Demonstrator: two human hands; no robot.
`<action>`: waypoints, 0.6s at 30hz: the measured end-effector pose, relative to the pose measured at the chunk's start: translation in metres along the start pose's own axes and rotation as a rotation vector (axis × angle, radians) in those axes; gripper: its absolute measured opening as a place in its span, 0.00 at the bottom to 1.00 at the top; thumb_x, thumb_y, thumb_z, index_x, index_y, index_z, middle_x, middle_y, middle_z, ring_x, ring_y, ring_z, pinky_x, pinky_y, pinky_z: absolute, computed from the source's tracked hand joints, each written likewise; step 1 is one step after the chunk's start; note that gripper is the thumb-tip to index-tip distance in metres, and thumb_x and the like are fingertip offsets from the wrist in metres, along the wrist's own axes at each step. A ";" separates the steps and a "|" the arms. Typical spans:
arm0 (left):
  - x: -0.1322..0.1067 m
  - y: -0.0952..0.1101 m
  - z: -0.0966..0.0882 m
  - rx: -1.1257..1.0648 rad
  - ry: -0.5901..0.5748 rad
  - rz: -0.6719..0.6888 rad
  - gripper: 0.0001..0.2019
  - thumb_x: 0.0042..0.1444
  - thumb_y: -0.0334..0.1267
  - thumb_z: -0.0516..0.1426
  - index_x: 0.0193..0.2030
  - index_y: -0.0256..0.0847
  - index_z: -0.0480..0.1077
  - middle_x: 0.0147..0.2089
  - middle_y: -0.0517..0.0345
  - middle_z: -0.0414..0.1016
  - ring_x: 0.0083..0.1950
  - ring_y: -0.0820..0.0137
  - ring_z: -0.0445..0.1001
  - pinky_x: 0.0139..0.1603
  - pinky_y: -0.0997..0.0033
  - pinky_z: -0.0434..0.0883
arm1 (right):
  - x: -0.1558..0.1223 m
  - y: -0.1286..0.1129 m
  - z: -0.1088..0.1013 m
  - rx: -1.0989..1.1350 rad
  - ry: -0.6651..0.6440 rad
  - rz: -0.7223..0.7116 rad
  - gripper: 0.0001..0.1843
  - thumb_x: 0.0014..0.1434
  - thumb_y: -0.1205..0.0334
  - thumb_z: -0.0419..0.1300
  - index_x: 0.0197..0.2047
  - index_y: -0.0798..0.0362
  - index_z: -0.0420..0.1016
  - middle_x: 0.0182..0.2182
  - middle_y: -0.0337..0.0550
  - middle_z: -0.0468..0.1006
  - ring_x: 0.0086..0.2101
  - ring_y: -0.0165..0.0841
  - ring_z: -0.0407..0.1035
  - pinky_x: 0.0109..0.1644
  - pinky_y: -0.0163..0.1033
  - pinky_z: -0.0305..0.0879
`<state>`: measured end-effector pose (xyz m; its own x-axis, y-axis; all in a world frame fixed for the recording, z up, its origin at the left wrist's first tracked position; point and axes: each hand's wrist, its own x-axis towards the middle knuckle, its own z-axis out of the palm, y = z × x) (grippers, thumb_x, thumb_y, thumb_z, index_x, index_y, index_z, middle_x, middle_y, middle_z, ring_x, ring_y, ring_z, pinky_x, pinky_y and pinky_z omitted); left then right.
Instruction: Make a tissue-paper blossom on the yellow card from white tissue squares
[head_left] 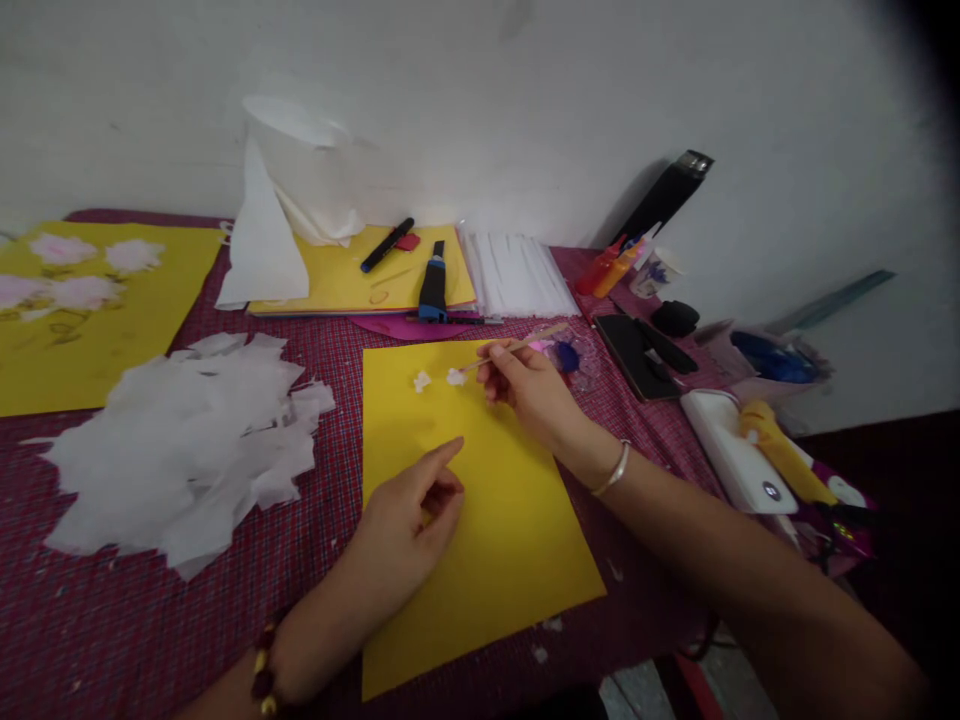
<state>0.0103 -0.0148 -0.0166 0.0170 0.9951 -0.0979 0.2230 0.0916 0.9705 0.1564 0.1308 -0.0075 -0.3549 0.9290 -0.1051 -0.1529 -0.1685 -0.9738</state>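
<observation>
A yellow sheet of paper (480,540) lies on the red checked tablecloth in front of me. My right hand (525,385) pinches a thin wooden stick (517,346), whose tip touches a small white tissue piece (456,377) near the sheet's top edge. A second small tissue piece (422,381) lies just left of it. My left hand (412,510) rests on the sheet's left side, fingers curled in and forefinger stretched out, with nothing visible in it.
A heap of torn white tissue (187,450) lies at the left. Another yellow sheet with pink-white flowers (82,300) is far left. Behind are a tissue roll (307,170), markers, a paint palette (570,355), glue bottles (611,268) and a black case (637,350).
</observation>
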 end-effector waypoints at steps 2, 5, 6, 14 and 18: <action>0.000 -0.004 0.000 0.068 -0.021 0.036 0.18 0.54 0.32 0.58 0.53 0.42 0.73 0.36 0.54 0.79 0.35 0.68 0.76 0.38 0.69 0.71 | 0.014 0.005 0.002 -0.075 -0.010 -0.048 0.18 0.53 0.47 0.64 0.34 0.53 0.68 0.22 0.33 0.73 0.18 0.23 0.64 0.21 0.30 0.59; 0.000 -0.008 -0.001 0.178 -0.050 0.105 0.15 0.57 0.32 0.55 0.50 0.41 0.74 0.39 0.53 0.79 0.37 0.67 0.76 0.40 0.67 0.72 | 0.025 0.013 0.008 -0.153 -0.045 -0.125 0.19 0.55 0.44 0.62 0.35 0.53 0.67 0.22 0.33 0.72 0.19 0.23 0.64 0.22 0.30 0.60; 0.000 -0.008 -0.001 0.210 -0.064 0.123 0.14 0.57 0.32 0.54 0.49 0.40 0.73 0.39 0.53 0.79 0.38 0.67 0.76 0.40 0.67 0.72 | 0.027 0.014 0.009 -0.176 -0.065 -0.150 0.19 0.55 0.44 0.61 0.35 0.52 0.66 0.23 0.33 0.72 0.20 0.23 0.64 0.23 0.30 0.61; 0.002 -0.006 -0.003 0.303 -0.140 0.185 0.10 0.59 0.31 0.51 0.43 0.39 0.72 0.38 0.55 0.77 0.37 0.68 0.75 0.39 0.64 0.72 | 0.025 0.014 0.012 -0.327 -0.222 -0.231 0.14 0.62 0.49 0.56 0.35 0.52 0.65 0.25 0.35 0.70 0.24 0.25 0.65 0.28 0.32 0.64; 0.002 -0.006 -0.002 0.302 -0.140 0.199 0.09 0.60 0.32 0.51 0.42 0.39 0.72 0.37 0.56 0.76 0.37 0.69 0.74 0.38 0.65 0.71 | 0.025 0.017 0.014 -0.343 -0.259 -0.226 0.11 0.64 0.53 0.54 0.35 0.52 0.64 0.26 0.36 0.70 0.26 0.25 0.64 0.30 0.32 0.63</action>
<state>0.0070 -0.0133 -0.0225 0.2170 0.9755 0.0371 0.4781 -0.1393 0.8672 0.1318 0.1463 -0.0235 -0.5723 0.8100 0.1283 0.0445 0.1869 -0.9814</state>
